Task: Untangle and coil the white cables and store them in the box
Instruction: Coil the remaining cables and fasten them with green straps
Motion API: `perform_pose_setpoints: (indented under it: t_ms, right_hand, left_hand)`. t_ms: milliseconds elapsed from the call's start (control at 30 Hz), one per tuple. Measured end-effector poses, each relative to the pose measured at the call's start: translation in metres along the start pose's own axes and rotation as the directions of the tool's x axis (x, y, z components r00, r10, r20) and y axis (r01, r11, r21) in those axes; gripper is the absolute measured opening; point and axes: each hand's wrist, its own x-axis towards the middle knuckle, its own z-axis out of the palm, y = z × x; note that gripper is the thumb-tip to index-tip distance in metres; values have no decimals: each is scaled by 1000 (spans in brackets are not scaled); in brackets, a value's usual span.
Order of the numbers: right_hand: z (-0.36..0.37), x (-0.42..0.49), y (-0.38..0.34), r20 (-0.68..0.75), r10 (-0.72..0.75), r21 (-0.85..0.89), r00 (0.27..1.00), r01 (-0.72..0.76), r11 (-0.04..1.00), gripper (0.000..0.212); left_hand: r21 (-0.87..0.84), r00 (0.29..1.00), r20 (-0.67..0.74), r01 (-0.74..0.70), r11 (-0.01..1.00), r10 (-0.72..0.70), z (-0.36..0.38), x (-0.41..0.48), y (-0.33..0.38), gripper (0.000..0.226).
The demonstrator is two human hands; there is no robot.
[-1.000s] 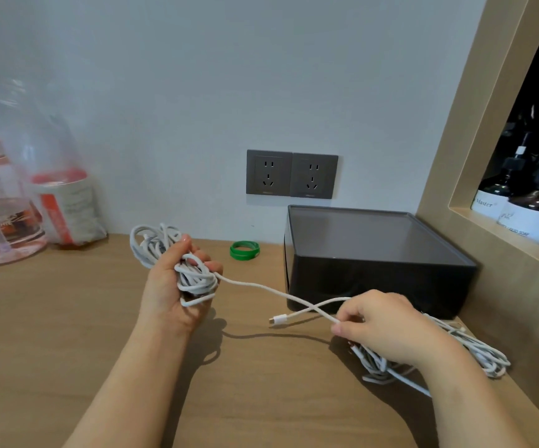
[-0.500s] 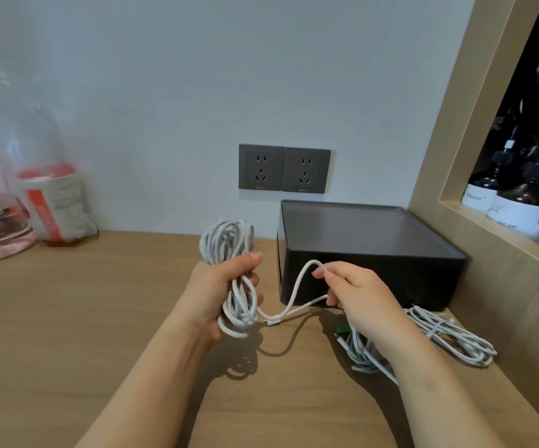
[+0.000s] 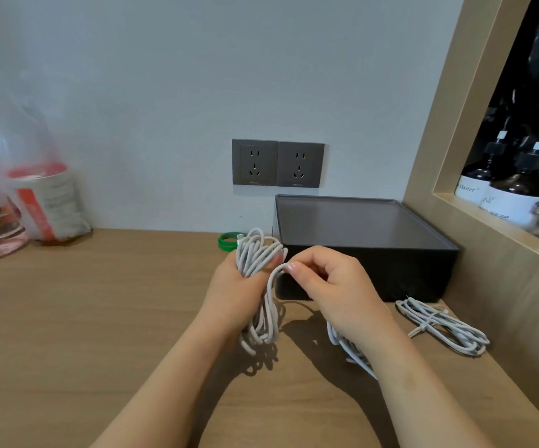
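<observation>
Within left hand (image 3: 232,291) — cable coil (image 3: 256,253), right hand (image 3: 332,286) pinching

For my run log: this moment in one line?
left hand: grips white cable coil | right hand: pinches its strand | second cable bundle: on desk by box

Desk (image 3: 99,318) open on L; box (image 3: 407,273) & coiled cable (image 3: 446,328) crowd R by shelf frame (image 3: 446,124).

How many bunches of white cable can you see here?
3. The coil gripped in the left hand; a tied bundle on the table beside the box; a loose bunch under the right forearm, partly hidden.
</observation>
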Motion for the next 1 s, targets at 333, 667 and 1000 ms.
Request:
perform_pose_setpoints:
  t_ms: [333,667,1000]
  right_hand:
    - [8,3,11,-322,-19,-26,947,11,1000,18]
    - [12,5,12,-303,-237,-82,923,223,971,20]
    - [15,5,16,-176,-129,-200,976,92,975,51]
  left_hand:
    - [-30,954,295,52,998,-41,-2,-3,2,41]
    - [93,964,222,128,987,-146,-3,-4,2,11]
    - [393,932,357,-204,897,56,8,-11,-5,20]
